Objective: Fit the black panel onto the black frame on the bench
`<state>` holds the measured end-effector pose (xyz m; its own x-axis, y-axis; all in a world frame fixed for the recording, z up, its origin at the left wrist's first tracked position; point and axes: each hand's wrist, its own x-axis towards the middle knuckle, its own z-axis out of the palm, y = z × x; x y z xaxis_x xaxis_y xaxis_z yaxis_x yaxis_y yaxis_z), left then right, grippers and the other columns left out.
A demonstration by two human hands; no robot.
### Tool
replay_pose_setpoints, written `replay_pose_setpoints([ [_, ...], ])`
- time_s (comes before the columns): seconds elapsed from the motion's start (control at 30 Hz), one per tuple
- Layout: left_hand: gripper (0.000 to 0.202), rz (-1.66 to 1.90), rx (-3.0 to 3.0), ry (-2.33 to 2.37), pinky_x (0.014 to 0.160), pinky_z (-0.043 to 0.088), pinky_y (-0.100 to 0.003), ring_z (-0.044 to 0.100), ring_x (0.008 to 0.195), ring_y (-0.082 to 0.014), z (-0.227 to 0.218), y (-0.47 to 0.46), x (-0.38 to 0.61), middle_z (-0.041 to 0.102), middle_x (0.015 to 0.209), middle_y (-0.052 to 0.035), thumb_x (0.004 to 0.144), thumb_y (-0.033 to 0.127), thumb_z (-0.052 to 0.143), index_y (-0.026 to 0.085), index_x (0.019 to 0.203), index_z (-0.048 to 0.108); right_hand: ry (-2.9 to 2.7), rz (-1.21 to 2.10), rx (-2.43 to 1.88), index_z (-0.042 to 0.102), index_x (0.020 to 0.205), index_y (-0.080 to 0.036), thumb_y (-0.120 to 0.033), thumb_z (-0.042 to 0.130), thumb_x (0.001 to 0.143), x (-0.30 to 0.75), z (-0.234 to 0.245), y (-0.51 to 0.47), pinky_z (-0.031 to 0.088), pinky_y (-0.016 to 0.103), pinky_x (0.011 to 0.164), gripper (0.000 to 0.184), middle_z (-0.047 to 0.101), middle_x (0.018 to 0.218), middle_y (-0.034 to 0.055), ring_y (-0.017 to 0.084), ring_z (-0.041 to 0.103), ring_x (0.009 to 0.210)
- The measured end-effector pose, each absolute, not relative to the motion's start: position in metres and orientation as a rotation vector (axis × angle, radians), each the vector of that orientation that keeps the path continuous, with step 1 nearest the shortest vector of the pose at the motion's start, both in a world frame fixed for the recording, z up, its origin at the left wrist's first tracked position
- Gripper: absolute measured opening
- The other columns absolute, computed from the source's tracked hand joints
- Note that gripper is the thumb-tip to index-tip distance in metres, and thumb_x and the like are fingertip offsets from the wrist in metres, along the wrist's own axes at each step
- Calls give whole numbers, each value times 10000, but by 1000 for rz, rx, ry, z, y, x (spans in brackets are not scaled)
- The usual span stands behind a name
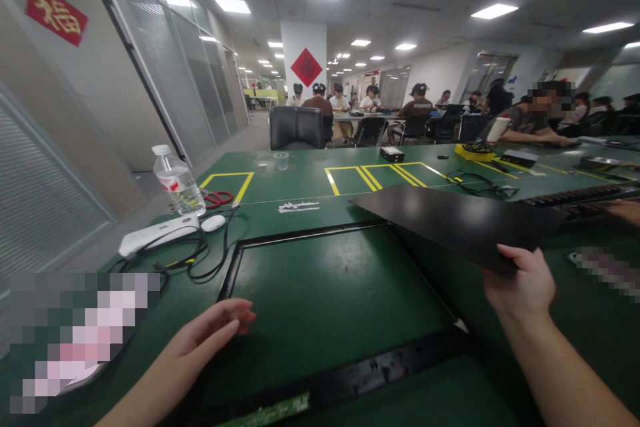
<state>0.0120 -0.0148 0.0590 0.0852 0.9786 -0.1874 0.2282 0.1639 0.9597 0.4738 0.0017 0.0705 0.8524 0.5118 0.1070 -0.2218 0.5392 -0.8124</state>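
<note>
My right hand grips the near edge of a thin black panel, thumb on top and the other fingers out of sight beneath. The panel is tilted above the table, over the right side of a black rectangular frame. My left hand hovers by the frame's left side, fingers loosely curved with a gap to the thumb, and holds nothing. Through the frame the green tabletop shows. A green strip like a circuit board lies along the frame's near bar.
At left stand a water bottle, red-handled scissors, a white device and black cables. Small white pieces lie beyond the frame. A yellow tray sits far right. A person sits across the table.
</note>
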Motion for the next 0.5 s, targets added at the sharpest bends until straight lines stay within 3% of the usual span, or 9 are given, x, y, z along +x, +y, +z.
replay_pose_setpoints([
  [0.17, 452, 887, 1321, 1365, 959, 490, -505, 711, 955, -376, 57, -13, 15, 818, 939, -59, 587, 666, 747, 331, 885, 800, -321, 417, -835, 403, 709, -217, -51, 685, 434, 468, 74, 2, 531, 207, 547, 427, 563, 755, -94, 90, 582, 639],
  [0.33, 458, 862, 1345, 1369, 950, 504, -479, 714, 955, -347, 53, -13, 15, 818, 949, -43, 593, 673, 743, 330, 893, 796, -308, 404, -831, 408, 858, -252, -48, 663, 447, 477, 72, 6, 521, 202, 464, 525, 583, 798, -107, 98, 600, 598],
  [0.5, 464, 836, 1363, 1350, 980, 485, -471, 709, 987, -328, 48, -13, 11, 816, 975, -27, 622, 682, 719, 343, 931, 787, -314, 397, -849, 367, 887, -258, -38, 644, 453, 485, 66, 12, 548, 219, 451, 559, 555, 738, -114, 97, 587, 562],
])
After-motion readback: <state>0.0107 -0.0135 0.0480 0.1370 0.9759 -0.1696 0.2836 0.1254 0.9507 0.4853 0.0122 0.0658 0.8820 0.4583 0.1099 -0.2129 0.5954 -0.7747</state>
